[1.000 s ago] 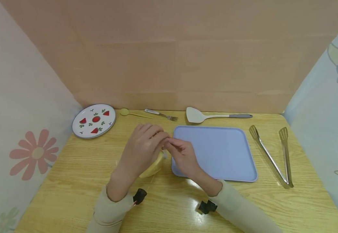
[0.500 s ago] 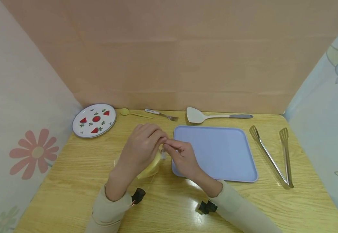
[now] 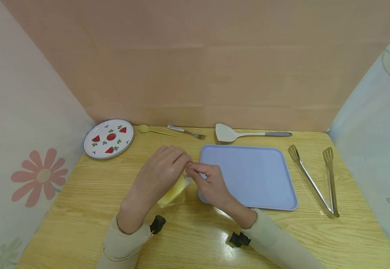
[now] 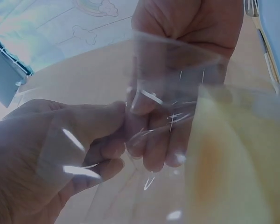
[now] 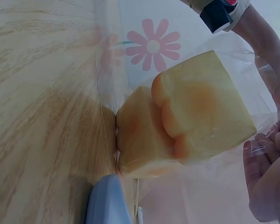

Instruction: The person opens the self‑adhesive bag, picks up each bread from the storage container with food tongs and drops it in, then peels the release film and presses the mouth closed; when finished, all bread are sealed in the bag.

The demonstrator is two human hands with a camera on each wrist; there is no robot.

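Observation:
A clear plastic bag (image 4: 173, 215) hangs from the fingers of both hands, its film shiny and creased in the left wrist view. Inside it are two pale yellow pieces of bread with browned patches: a front piece (image 5: 203, 105) tilted in front of a rear piece (image 5: 140, 133). My left hand (image 3: 161, 173) pinches the bag's top edge from above and partly hides the bread in the head view. Right beside it, my right hand (image 3: 211, 183) pinches the same edge between thumb and forefinger. The two hands' fingertips meet there.
A blue tray (image 3: 248, 175) lies right of the bag, partly under the right hand. Behind are a watermelon-patterned plate (image 3: 102, 149), a yellow spoon (image 3: 144, 129), a fork (image 3: 199, 136) and a white spatula (image 3: 225, 133). Metal tongs (image 3: 312, 183) lie spread at right.
My left hand has shifted slightly down and left, and the right fingertips a little left. More of the bread shows below the hands. Both hands keep pinching the bag.

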